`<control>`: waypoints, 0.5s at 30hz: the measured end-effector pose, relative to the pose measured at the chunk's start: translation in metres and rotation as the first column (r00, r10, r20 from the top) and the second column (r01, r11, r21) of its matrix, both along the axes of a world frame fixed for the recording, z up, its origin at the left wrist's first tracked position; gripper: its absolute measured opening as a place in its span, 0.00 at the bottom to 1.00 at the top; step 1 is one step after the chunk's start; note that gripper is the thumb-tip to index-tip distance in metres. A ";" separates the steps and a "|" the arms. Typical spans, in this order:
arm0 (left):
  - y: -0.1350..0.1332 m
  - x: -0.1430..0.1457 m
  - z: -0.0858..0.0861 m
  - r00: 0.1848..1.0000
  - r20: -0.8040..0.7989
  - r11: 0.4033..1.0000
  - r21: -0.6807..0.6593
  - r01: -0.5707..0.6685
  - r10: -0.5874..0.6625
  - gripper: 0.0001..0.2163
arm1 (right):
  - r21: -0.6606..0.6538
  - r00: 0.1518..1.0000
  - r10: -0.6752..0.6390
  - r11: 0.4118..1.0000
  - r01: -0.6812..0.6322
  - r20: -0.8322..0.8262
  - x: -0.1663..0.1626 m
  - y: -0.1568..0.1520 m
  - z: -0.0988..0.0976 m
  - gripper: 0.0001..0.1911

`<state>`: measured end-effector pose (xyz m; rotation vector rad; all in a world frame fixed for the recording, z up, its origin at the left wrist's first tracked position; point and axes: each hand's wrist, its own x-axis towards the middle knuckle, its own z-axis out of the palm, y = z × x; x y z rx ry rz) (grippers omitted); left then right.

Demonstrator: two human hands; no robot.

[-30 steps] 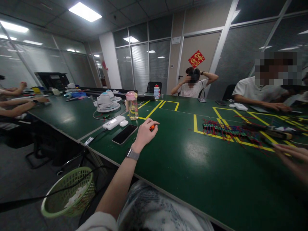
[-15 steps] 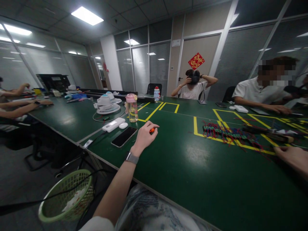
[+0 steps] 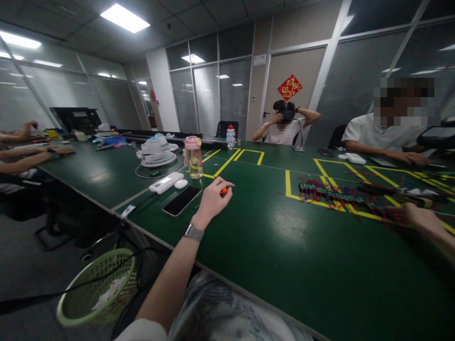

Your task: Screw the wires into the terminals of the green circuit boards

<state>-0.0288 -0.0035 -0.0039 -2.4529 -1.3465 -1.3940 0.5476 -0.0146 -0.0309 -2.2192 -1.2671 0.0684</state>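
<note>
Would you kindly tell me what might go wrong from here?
The wired circuit boards might get snagged and dragged by the right hand, which is close to one end of them. The left hand, holding a small orange item, could nudge the phone beside it. The pink-lidded bottle stands just beyond and might tip if bumped.

"how many bottles stand on the tabletop?"
"two, and two white fans."
"green baskets?"
"one."
"orange items in the left hand?"
"one visible, plus one red sign on the door."
</note>
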 end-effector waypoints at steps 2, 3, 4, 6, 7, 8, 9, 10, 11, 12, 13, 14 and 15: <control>-0.001 0.000 0.000 1.000 -0.002 1.000 -0.003 0.000 0.000 0.09 | -0.029 0.986 -0.034 0.999 0.029 -0.164 -0.002 0.001 0.003 0.21; -0.001 0.000 0.001 1.000 -0.003 1.000 -0.004 0.001 -0.001 0.09 | -0.034 0.983 -0.044 0.999 0.039 -0.176 -0.002 0.002 0.003 0.21; -0.001 0.000 0.001 1.000 -0.001 1.000 -0.005 0.003 -0.003 0.09 | -0.045 0.984 -0.059 0.998 0.052 -0.166 0.000 0.004 0.003 0.21; -0.002 0.000 0.001 1.000 0.004 1.000 -0.011 0.010 -0.010 0.09 | -0.073 0.986 -0.107 0.992 0.098 -0.126 0.004 0.006 0.002 0.20; -0.002 0.000 0.001 1.000 0.006 1.000 -0.015 0.013 -0.013 0.09 | -0.080 0.986 -0.130 0.989 0.122 -0.102 0.006 0.008 0.001 0.20; -0.002 0.000 0.001 1.000 0.010 1.000 -0.017 0.015 -0.015 0.09 | -0.088 0.986 -0.148 0.986 0.141 -0.080 0.007 0.009 0.001 0.20; -0.002 0.000 0.001 1.000 0.012 1.000 -0.021 0.019 -0.018 0.09 | -0.096 0.984 -0.165 0.983 0.159 -0.059 0.008 0.010 0.000 0.21; -0.002 0.000 0.001 1.000 0.013 0.999 -0.024 0.022 -0.022 0.09 | -0.102 0.983 -0.180 0.979 0.176 -0.038 0.008 0.010 -0.001 0.23; -0.002 0.000 0.001 1.000 0.014 0.999 -0.024 0.023 -0.023 0.09 | -0.113 0.981 -0.194 0.975 0.191 -0.020 0.007 0.010 -0.002 0.24; -0.002 0.000 0.001 1.000 0.014 0.999 -0.024 0.023 -0.022 0.09 | -0.124 0.978 -0.211 0.970 0.209 -0.002 0.007 0.010 -0.003 0.26; -0.002 0.000 0.000 1.000 0.013 0.999 -0.024 0.022 -0.021 0.09 | -0.134 0.975 -0.223 0.966 0.223 0.015 0.006 0.010 -0.003 0.26; -0.002 0.000 0.000 1.000 0.010 1.000 -0.021 0.020 -0.019 0.09 | -0.140 0.973 -0.229 0.963 0.231 0.031 0.006 0.010 -0.004 0.26; -0.001 0.000 0.000 1.000 0.007 1.000 -0.017 0.016 -0.016 0.09 | -0.143 0.972 -0.232 0.961 0.236 0.047 0.006 0.010 -0.004 0.26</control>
